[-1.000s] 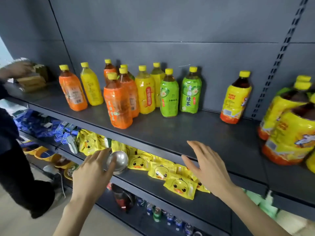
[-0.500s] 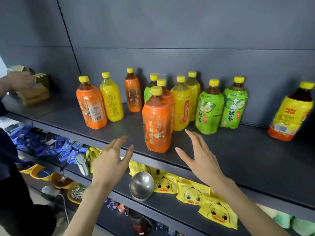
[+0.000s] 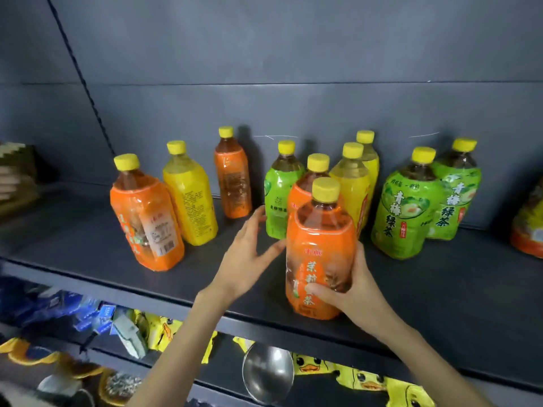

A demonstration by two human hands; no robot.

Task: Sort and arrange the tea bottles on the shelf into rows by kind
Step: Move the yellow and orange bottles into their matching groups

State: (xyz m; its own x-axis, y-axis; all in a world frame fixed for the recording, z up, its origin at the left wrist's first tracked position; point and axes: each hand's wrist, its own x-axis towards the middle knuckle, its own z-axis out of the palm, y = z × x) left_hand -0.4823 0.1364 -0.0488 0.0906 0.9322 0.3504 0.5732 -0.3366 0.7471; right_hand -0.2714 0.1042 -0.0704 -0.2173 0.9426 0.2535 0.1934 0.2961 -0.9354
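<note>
Tea bottles with yellow caps stand on the dark shelf (image 3: 88, 248). My right hand (image 3: 349, 286) grips the front orange bottle (image 3: 318, 245) low on its right side, thumb across the label. My left hand (image 3: 249, 254) is open just left of that bottle, fingers spread toward a green bottle (image 3: 279, 198). Another orange bottle (image 3: 305, 186) stands right behind the held one. At the left stand an orange bottle (image 3: 147, 221), a yellow bottle (image 3: 191, 198) and a slim orange bottle (image 3: 232, 177). Two yellow bottles (image 3: 352, 183) and two green bottles (image 3: 408, 210) stand to the right.
A large yellow-and-orange bottle (image 3: 529, 227) shows at the right edge. Another person's hand (image 3: 8, 183) is by stacked boxes at far left. The lower shelf holds yellow duck packets (image 3: 364, 380), a steel ladle (image 3: 269, 374) and blue packs (image 3: 44, 304).
The view moved closer to the bottles. My right hand reached in and took hold of the front orange bottle. My left hand rose over the shelf beside it.
</note>
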